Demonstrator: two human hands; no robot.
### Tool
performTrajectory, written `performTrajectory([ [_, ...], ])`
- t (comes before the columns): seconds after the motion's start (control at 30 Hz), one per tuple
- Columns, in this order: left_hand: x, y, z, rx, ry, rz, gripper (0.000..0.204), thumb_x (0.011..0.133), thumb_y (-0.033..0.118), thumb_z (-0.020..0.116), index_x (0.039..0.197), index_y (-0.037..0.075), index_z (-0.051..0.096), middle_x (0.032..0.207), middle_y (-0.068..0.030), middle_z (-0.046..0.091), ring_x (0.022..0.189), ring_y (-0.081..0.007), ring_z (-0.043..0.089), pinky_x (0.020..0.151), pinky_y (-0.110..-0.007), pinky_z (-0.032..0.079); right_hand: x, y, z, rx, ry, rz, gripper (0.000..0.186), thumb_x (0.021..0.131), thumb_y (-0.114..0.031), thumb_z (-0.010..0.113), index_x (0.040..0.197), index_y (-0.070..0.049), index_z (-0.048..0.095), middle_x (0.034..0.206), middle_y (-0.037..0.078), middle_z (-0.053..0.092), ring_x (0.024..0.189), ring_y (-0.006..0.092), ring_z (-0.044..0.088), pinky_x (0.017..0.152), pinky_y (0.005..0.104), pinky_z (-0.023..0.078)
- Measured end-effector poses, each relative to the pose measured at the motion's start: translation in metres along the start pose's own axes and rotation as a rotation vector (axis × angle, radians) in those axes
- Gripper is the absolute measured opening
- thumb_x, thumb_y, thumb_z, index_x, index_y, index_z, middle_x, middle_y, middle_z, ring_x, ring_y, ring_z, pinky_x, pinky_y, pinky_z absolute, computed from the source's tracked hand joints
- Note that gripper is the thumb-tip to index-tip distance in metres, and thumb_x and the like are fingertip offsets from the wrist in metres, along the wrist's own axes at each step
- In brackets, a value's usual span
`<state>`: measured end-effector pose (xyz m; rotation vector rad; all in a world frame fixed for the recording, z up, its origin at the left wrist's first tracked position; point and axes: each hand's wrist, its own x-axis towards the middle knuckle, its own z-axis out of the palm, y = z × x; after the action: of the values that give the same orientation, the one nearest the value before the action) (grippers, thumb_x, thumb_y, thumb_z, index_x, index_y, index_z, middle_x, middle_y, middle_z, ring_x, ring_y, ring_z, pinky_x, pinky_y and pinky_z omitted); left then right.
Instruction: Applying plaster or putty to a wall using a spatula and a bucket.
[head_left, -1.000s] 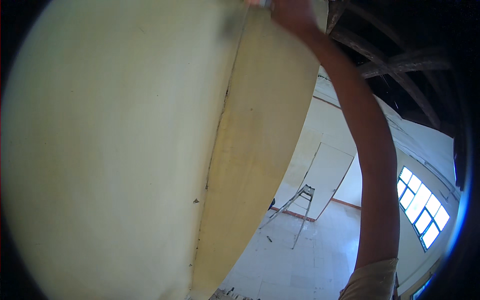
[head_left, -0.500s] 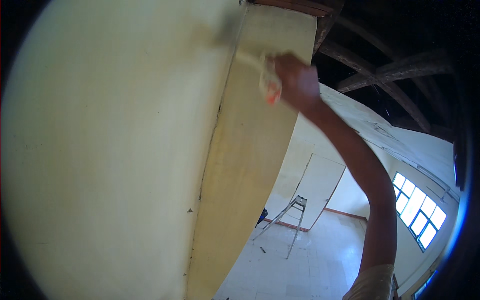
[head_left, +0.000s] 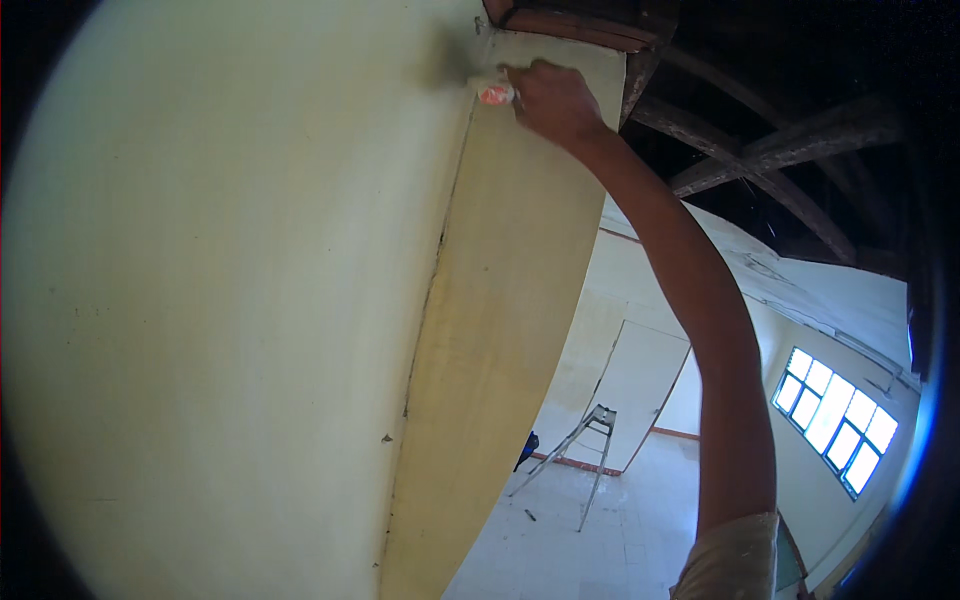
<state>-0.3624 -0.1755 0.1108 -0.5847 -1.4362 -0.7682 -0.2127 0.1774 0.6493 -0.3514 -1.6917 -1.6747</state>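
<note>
My right hand (head_left: 555, 100) is raised high, gripping a paintbrush (head_left: 492, 93) with a red-orange ferrule. Its bristles press against the top of the pale yellow wall (head_left: 220, 300), right at the corner edge where a darker yellow side face (head_left: 500, 330) begins. My right arm stretches up from the lower right of the view. My left hand is out of sight.
Dark wooden roof beams (head_left: 760, 150) run overhead at the upper right. Far below stands a metal stepladder (head_left: 585, 450) on a light tiled floor (head_left: 620, 530), next to a white panel (head_left: 640, 390) leaning on the wall. A barred window (head_left: 835, 420) sits at the right.
My right hand dropped from the top edge, then moved up and left again, bringing the brush to the top corner of the wall.
</note>
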Motion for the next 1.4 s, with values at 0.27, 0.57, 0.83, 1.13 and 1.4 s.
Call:
performTrajectory([
  [0.27,0.005,0.001,0.000,-0.037,-0.041,0.061,0.012,0.074,0.021,0.053,0.081,0.013,0.058,0.113,-0.0187,0.045,0.105,-0.0337,0.043,0.096,-0.047,0.012,-0.001,0.026,-0.035,0.032,0.012,-0.050,0.028,0.061,-0.013,0.052,0.089,-0.008,0.056,0.071,0.013,0.055,0.069,0.0272,0.055,0.062,0.0394,0.044],
  [0.57,0.005,0.002,-0.002,0.019,-0.026,0.042,0.012,0.074,0.020,0.052,0.082,0.012,0.057,0.117,-0.0196,0.041,0.103,-0.0345,0.045,0.096,-0.048,0.011,-0.119,-0.112,-0.006,0.535,-0.449,-0.369,0.018,0.069,-0.012,0.046,0.084,-0.006,0.053,0.082,0.012,0.054,0.080,0.0248,0.054,0.061,0.0382,0.044],
  [0.83,-0.009,-0.004,0.001,0.004,-0.045,0.066,0.013,0.076,0.020,0.051,0.082,0.008,0.054,0.120,-0.0208,0.037,0.101,-0.0341,0.046,0.096,-0.048,0.013,-0.165,-0.186,-0.036,0.697,-0.776,0.262,0.026,0.068,-0.030,0.052,0.069,-0.004,0.056,0.063,0.016,0.055,0.057,0.0293,0.054,0.054,0.0426,0.042],
  [1.13,-0.004,0.009,0.017,-0.032,0.030,0.023,0.014,0.076,0.023,0.052,0.078,0.010,0.056,0.119,-0.0213,0.039,0.107,-0.0360,0.041,0.096,-0.048,0.011,0.003,0.014,-0.010,-0.068,0.246,0.001,0.025,0.066,-0.009,0.049,0.089,-0.004,0.056,0.077,0.011,0.057,0.073,0.0262,0.055,0.065,0.0373,0.045],
  [1.4,0.010,0.006,0.001,-0.031,-0.027,0.073,0.015,0.077,0.017,0.051,0.088,0.007,0.052,0.119,-0.0242,0.037,0.110,-0.0373,0.037,0.096,-0.049,0.011,-0.231,-0.224,-0.029,0.866,-0.622,-0.491,0.011,0.071,-0.011,0.045,0.078,-0.004,0.049,0.073,0.010,0.051,0.072,0.0248,0.053,0.057,0.0368,0.045],
])
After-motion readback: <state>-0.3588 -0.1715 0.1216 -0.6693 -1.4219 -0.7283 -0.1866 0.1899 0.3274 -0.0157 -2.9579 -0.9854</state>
